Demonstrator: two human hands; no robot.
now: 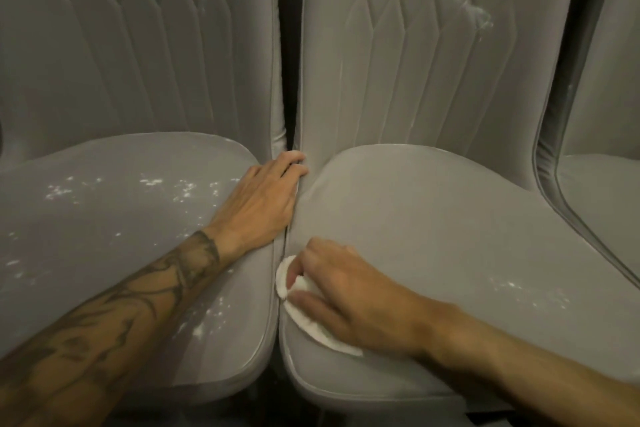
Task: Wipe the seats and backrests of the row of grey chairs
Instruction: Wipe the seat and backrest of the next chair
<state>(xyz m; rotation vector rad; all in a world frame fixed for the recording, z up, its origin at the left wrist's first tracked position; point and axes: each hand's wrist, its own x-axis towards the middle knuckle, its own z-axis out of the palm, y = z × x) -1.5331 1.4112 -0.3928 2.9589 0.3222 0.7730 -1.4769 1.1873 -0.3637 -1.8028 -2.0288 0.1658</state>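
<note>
Grey chairs (433,211) stand side by side in a row and fill the view, seen close and from above. Two are in full sight, and the edge of a third chair (602,191) shows at the right. Each has a broad, rounded seat cushion with a piped rim and a tall backrest (415,55) stitched in long vertical zigzag channels. The covering looks smooth and faintly shiny, so it should wipe easily.

The left seat (121,229) is scattered with white specks (152,182), like dust or dried splashes. Pale smears also mark both backrests high up. The middle seat (450,236) looks mostly clean, with a faint patch of specks at its near right.

The left hand (263,198), on a tattooed forearm, lies palm down on the right edge of the left seat. Its fingers are stretched out and hold nothing. The fingertips reach the dark gap (289,80) between the two chairs, where seat meets backrest. It is probably placed there to brace the person leaning in, or to press the cushions apart.

The right hand (349,291) is clamped on a white cloth (325,336), a soft pad with a rounded edge. Thumb and fingers pinch it and press it onto the near left edge of the middle seat, just beside the seam between the cushions. The wiping appears to be at this edge, with the speckled left seat and the backrest smears not yet done.
</note>
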